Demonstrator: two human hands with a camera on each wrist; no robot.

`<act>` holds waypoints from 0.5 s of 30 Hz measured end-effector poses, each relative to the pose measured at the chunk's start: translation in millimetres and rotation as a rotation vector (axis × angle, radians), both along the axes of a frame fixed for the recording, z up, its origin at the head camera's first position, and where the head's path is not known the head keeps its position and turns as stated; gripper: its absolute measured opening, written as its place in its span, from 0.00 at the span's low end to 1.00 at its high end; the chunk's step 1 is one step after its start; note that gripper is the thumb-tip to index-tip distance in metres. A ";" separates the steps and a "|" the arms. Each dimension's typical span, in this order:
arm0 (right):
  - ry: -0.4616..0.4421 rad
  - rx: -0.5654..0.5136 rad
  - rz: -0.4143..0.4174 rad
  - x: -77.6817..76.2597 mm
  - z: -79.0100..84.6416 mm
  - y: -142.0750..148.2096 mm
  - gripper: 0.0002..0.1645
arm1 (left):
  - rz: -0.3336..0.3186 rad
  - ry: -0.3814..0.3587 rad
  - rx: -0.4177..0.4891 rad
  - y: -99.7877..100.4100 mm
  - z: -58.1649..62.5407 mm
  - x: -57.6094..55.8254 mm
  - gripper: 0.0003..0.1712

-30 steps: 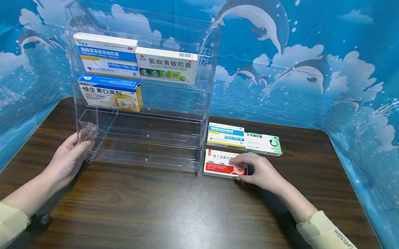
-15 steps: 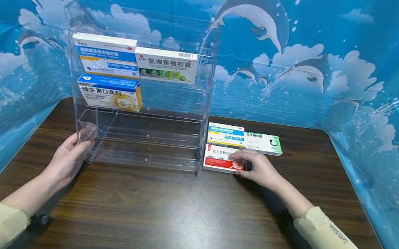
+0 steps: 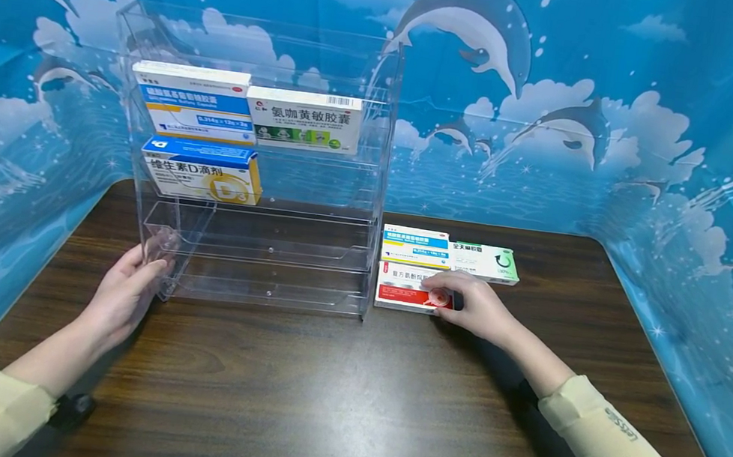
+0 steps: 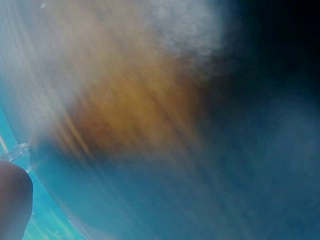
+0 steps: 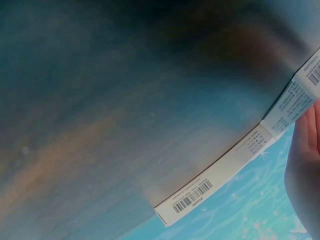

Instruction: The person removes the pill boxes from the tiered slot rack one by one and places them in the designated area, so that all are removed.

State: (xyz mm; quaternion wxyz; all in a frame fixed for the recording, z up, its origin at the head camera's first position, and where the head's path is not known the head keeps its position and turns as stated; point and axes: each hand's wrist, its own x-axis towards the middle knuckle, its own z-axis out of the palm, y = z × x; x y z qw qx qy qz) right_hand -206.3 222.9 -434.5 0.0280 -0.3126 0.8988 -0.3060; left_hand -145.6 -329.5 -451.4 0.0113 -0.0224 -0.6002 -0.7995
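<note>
My left hand (image 3: 130, 281) grips the lower left side of a clear acrylic display rack (image 3: 267, 294), thumb in front. With thumb and fingers, my right hand (image 3: 474, 307) pinches the right end of a red-and-white medicine box (image 3: 403, 293) lying flat on the table. This box lies against the front edge of a blue-and-white medicine box (image 3: 413, 246). To the right of that one lies a green-and-white medicine box (image 3: 481, 262). In the right wrist view, box edges (image 5: 212, 181) with barcodes show beside my hand. A blurred fingertip (image 4: 14, 200) appears in the left wrist view.
On the rack's tiers stand a larger blue-and-white box (image 3: 197, 107), a white-and-green box (image 3: 307, 122) and a vitamin D drops box (image 3: 199, 172). The rack's right side stands close to the flat boxes. A dolphin-print curtain (image 3: 550, 166) surrounds the dark wooden table (image 3: 292, 401).
My right hand has slid the red-and-white medicine box away from me, up against the blue-and-white medicine box. The left hand and the rack look almost unmoved.
</note>
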 end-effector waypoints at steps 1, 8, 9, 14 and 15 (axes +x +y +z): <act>0.002 0.002 -0.001 -0.3 0.2 0.0 0.29 | 0.000 -0.001 0.005 0.1 -0.1 -0.1 0.23; -0.001 0.014 -0.013 -2.0 1.7 0.4 0.28 | -0.024 -0.029 -0.013 -2.5 0.2 -1.5 0.30; -0.002 0.014 -0.013 -2.1 1.9 0.4 0.28 | -0.026 -0.032 -0.014 -2.6 0.4 -1.8 0.31; -0.005 0.009 -0.010 -2.6 2.3 0.6 0.28 | -0.015 -0.030 0.007 -1.2 1.0 -2.1 0.26; -0.005 0.007 -0.010 -2.7 2.2 0.6 0.28 | -0.013 -0.024 0.012 -0.7 1.0 -2.1 0.25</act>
